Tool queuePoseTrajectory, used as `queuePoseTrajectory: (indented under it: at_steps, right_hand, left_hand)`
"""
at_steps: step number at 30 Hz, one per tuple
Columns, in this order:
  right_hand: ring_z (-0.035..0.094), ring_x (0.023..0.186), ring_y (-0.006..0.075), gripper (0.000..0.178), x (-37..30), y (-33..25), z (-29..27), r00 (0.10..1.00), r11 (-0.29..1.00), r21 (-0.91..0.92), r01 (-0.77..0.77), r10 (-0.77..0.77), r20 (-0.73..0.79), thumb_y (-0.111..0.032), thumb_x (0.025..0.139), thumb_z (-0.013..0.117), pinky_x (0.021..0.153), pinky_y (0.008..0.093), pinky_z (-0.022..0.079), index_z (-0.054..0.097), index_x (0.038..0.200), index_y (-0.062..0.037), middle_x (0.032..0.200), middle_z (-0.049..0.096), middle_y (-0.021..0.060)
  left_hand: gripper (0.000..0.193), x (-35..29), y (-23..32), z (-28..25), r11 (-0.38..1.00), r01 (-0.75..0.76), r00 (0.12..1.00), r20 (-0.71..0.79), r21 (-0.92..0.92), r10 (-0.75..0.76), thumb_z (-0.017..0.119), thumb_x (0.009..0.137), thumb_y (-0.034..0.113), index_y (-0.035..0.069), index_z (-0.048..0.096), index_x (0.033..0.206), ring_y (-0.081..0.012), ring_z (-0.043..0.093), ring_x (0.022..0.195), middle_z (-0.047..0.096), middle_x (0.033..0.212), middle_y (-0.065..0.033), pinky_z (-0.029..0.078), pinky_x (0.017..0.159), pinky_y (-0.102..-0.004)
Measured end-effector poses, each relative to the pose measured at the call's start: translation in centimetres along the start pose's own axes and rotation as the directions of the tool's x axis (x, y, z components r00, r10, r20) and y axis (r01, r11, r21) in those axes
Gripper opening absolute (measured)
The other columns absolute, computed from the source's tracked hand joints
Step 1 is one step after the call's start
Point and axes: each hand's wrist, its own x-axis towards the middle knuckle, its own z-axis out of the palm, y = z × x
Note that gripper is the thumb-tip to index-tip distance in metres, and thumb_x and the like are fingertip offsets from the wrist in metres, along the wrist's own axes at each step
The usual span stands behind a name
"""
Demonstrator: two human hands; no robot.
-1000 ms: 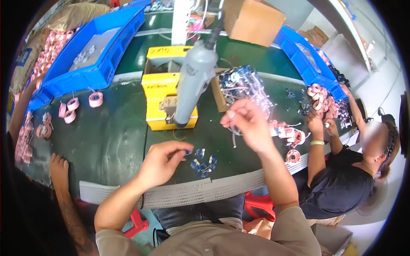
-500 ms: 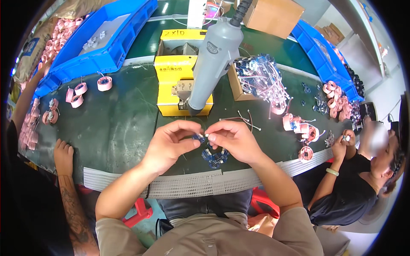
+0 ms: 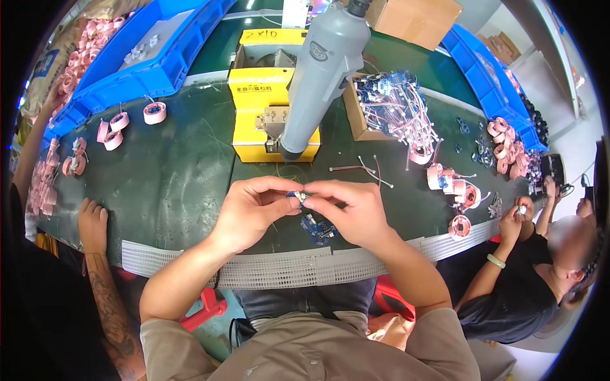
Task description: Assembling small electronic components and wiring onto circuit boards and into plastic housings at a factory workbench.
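Note:
In front of me, my left hand (image 3: 250, 211) pinches a small blue circuit board (image 3: 291, 195) between thumb and fingers. My right hand (image 3: 351, 208) closes its fingertips on a small white connector (image 3: 302, 197), which touches the board or sits right against it; which one I cannot tell. Fingers cover most of both parts. Just below the hands, a little heap of blue circuit boards (image 3: 318, 230) lies on the green table (image 3: 184, 190). Beyond my right hand are several loose wire leads (image 3: 360, 168) with white plugs.
A yellow machine (image 3: 264, 127) and a grey powered tool (image 3: 318, 89) stand ahead. A cardboard box (image 3: 356, 120) of wired boards is to their right. Pink rings (image 3: 459, 197) lie on both sides, near blue bins (image 3: 149, 70). Co-workers' arms (image 3: 95, 235) reach in left and right.
My hands have come closer together, and the white connector has moved left to the blue board. The whole view has shifted slightly.

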Motion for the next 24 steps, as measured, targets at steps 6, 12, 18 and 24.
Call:
queuePoseTrajectory:
  at_steps: [6,12,18,24]
  right_hand:
    - [0.067,0.066,0.0219,0.009,0.0,-0.3,-0.2,0.99,0.982,-0.144,0.123,-0.131,-0.051,-0.006,0.086,0.075,0.057,0.0311,0.052,0.072,0.094,-0.0024,0.079,0.068,0.0102]
    - [0.067,0.066,0.0184,0.008,0.1,-1.0,-0.4,0.999,0.999,-0.044,0.013,-0.012,0.041,-0.005,0.088,0.072,0.057,0.0294,0.053,0.068,0.091,0.0015,0.079,0.064,0.0095]
    - [0.068,0.068,0.0195,0.009,0.1,-0.8,-0.4,0.998,1.0,-0.029,0.0,0.002,0.07,-0.004,0.087,0.072,0.06,0.0296,0.055,0.066,0.089,0.0031,0.081,0.065,0.0108]
    - [0.066,0.067,0.024,0.009,-0.2,-0.4,-0.5,0.996,0.997,-0.059,0.041,-0.035,0.088,-0.007,0.086,0.073,0.06,0.0329,0.051,0.068,0.088,-0.0001,0.078,0.065,0.0101]
  left_hand:
    - [0.023,0.0,0.1,0.0,0.997,-0.034,0.999,0.013,0.066,0.033,0.068,0.092,-0.002,-0.002,0.069,0.114,-0.0116,0.067,0.091,0.071,0.102,-0.0079,0.057,0.082,-0.0267]
    - [0.022,-0.2,0.1,0.0,0.987,-0.05,0.999,0.019,0.155,0.047,0.069,0.092,0.0,0.001,0.071,0.114,-0.0094,0.065,0.09,0.071,0.101,-0.0045,0.054,0.079,-0.0244]
    - [0.022,-0.2,0.0,0.2,0.978,-0.08,0.997,0.017,0.192,0.079,0.069,0.092,0.001,0.002,0.072,0.113,-0.0099,0.065,0.09,0.071,0.1,-0.004,0.053,0.081,-0.0242]
    - [0.02,-0.2,0.1,0.2,0.944,-0.168,0.986,0.059,0.284,0.158,0.072,0.089,-0.001,0.002,0.074,0.108,-0.0113,0.066,0.087,0.071,0.095,-0.0062,0.054,0.078,-0.0261]
